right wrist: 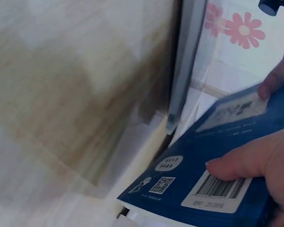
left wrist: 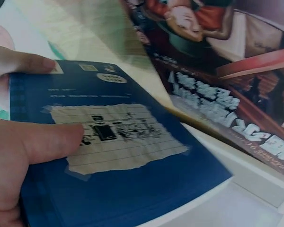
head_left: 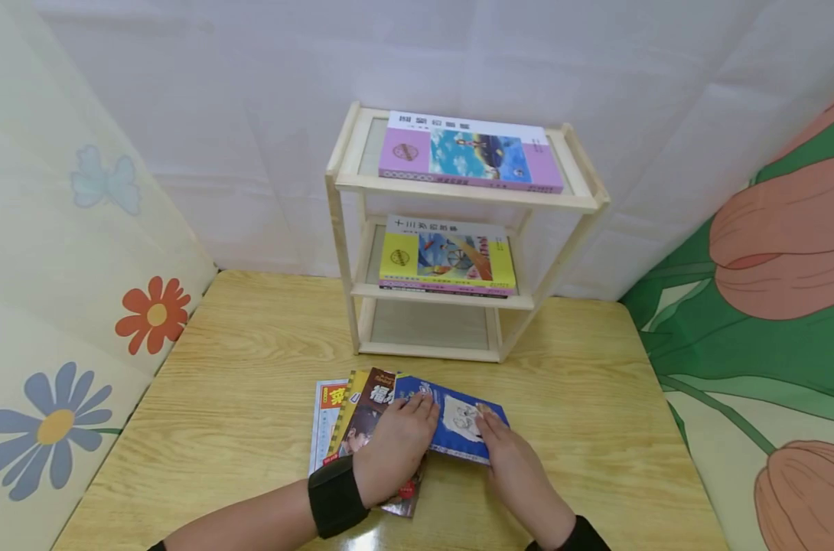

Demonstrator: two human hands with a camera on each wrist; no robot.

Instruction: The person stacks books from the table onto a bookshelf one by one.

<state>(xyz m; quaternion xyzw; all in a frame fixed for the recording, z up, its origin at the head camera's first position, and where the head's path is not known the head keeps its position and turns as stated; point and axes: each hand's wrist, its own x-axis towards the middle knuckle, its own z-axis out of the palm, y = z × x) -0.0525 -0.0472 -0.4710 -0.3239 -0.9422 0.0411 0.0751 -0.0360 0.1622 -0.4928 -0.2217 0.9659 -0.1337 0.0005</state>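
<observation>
L hand & R hand pinch blue bk at opp. ends, thumbs on barcode cover, prob. to keep it steady. It is at near side of rack; to left, other bks lie fanned, prob. so each cover shows.

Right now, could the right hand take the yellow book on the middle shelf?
Probably not yet: the right hand grips the blue book. Otherwise the yellow book looks free: the rack is open in front.
</observation>
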